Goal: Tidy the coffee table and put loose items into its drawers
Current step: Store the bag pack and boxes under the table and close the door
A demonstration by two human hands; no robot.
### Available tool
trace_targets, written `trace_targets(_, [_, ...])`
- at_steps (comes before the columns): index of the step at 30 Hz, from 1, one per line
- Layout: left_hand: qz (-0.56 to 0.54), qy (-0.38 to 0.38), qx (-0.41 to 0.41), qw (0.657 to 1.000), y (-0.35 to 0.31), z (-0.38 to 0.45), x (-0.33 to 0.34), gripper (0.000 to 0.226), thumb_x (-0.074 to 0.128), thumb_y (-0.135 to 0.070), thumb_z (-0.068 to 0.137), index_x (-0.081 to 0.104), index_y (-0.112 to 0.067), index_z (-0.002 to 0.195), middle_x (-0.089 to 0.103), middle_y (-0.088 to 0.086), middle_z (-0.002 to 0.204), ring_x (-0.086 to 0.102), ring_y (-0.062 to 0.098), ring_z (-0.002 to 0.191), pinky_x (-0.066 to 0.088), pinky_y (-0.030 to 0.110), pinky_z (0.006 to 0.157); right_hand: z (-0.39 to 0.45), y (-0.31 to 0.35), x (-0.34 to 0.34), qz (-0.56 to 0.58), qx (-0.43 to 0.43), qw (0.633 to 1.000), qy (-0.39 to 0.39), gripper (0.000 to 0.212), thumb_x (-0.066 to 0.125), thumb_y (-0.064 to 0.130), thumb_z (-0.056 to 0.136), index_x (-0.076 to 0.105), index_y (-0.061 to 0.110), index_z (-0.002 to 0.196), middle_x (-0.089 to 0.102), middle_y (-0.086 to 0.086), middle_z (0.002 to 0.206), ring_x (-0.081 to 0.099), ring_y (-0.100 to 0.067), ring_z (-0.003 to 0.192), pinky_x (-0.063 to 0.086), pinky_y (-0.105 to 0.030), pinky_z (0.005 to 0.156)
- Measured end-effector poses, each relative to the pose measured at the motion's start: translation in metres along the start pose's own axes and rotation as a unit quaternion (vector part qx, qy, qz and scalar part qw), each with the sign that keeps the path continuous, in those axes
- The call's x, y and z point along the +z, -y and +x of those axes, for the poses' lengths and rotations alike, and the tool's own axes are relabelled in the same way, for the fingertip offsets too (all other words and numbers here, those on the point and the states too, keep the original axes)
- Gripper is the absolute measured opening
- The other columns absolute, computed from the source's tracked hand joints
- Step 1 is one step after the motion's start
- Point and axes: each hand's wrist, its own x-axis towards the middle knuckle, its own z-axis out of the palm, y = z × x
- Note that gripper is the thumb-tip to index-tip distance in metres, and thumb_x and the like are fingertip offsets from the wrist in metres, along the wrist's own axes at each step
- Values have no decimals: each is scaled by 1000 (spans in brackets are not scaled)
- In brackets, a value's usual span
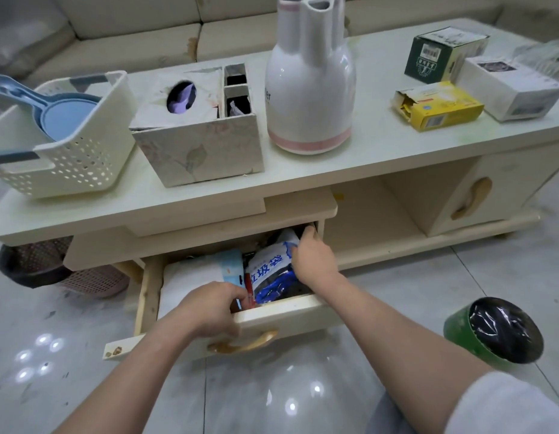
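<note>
Both hands were down in the open drawer (153, 296) below the surface (381, 142). The left grip (210, 308) had its fingers curled over the drawer's front edge onto the slim packets standing there; whether it truly pinched one could not be told. The right grip (312, 255), further in and at the drawer's right rear corner, pinched the top edge of the blue-and-white bag pack (271, 274).

To do this step well, I judged the right grip should press the pack flat and back, while the left squared the packets upright, so room opens near the left grip for more items and nothing snags when the drawer slides shut.

The pack looked soft, glossy and crumpled, likely to spring up. The loose items waited well above and beyond the right grip: a yellow carton (441, 104) with its flap open, a white box (509, 86) and a dark green box (441, 54), close together on the surface.
</note>
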Motion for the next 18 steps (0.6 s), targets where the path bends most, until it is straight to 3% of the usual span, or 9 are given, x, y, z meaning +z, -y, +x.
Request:
trace_targets(4, [31,-23,-8,999,3,5,-2,28,76,-41,58,57,-43,78,65,-19,93,59,2,83,50,26,66,-7,-9,-10,-82,-94,992,27,36,48,46,96,61,12,100,64,-9,97,63,-33,93,51,-36,72])
trace_targets(6, [60,-61,-12,996,6,10,-4,46,77,-47,57,53,-47,95,61,-17,110,56,7,97,49,28,73,-15,-21,-18,-96,-180,979,27,48,47,59,90,66,18,108,61,-9,110,56,-28,108,50,-40,88])
trace_targets(8, [103,-139,-15,985,12,16,-4,85,80,-52,54,40,-50,130,48,-5,139,45,18,125,45,34,93,-24,-34,-24,-89,-233,967,51,75,47,76,78,52,28,135,46,-11,145,36,-31,137,35,-45,111])
trace_targets(9, [118,-181,-23,976,14,19,-5,107,81,-56,54,25,-48,145,33,2,153,32,26,139,38,39,107,-25,-41,-25,-101,-250,962,53,91,49,81,71,37,31,147,29,-12,158,20,-33,147,22,-48,119])
trace_targets(11, [130,-242,-51,960,19,28,-7,129,80,-61,57,-2,-40,155,9,9,164,10,34,151,20,48,119,-20,-50,-26,-175,-269,947,16,117,60,80,65,9,29,157,0,-15,165,-5,-38,152,4,-51,123])
trace_targets(12, [131,-259,-64,955,22,33,-7,129,79,-62,60,-4,-36,156,8,11,164,10,35,151,17,49,120,-13,-52,-27,-204,-268,942,-4,124,66,76,65,1,26,158,-7,-18,165,-9,-40,151,2,-52,123])
trace_targets(15, [164,-306,-75,935,25,46,-9,114,78,-61,64,19,-27,156,33,13,155,34,35,140,26,50,117,15,-47,-36,-218,-242,945,-21,127,71,68,69,-8,22,157,-10,-18,165,-13,-39,151,5,-52,123])
trace_targets(18, [181,-354,-90,913,27,61,-11,97,85,-54,57,48,-21,141,56,14,128,55,36,111,44,49,101,40,-42,-45,-183,-221,958,-31,114,74,63,69,14,21,156,10,-12,165,4,-34,152,12,-48,123])
